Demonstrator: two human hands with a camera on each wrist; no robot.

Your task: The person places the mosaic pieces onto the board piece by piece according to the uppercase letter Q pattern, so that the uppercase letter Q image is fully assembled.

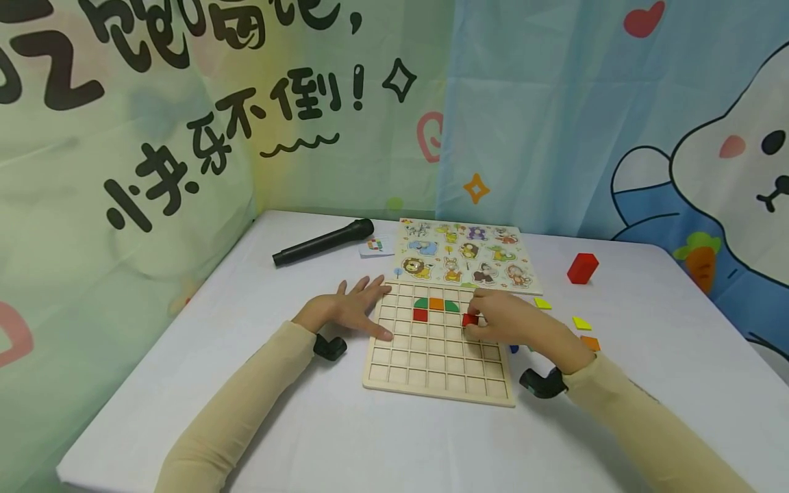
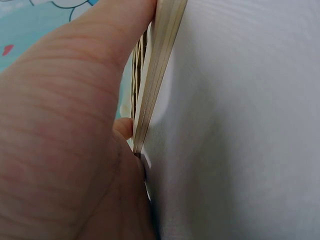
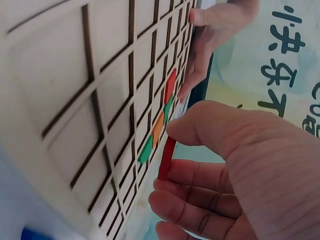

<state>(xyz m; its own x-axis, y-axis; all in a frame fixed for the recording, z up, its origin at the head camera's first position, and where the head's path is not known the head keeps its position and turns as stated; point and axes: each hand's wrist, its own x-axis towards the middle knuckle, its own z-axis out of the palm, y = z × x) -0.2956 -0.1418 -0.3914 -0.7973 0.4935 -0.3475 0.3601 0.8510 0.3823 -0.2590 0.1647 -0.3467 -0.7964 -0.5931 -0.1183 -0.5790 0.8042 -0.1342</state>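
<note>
Above the right side of the gridded board [image 1: 418,359], the right hand [image 1: 507,316] holds a red tile [image 1: 470,320] in a pinching grip; left hand [image 1: 351,309], fingers spread, touches the left edge. Desk [image 1: 296,431] beyond: picture board [image 1: 465,255], microphone [image 1: 323,243] left, red block [image 1: 582,268] right. Right hand partly hides a blue piece [image 1: 514,348].

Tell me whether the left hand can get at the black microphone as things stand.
Probably yes: the left hand lies spread at the edge of the wooden grid board, and only white tablecloth shows between it and the black microphone.
</note>
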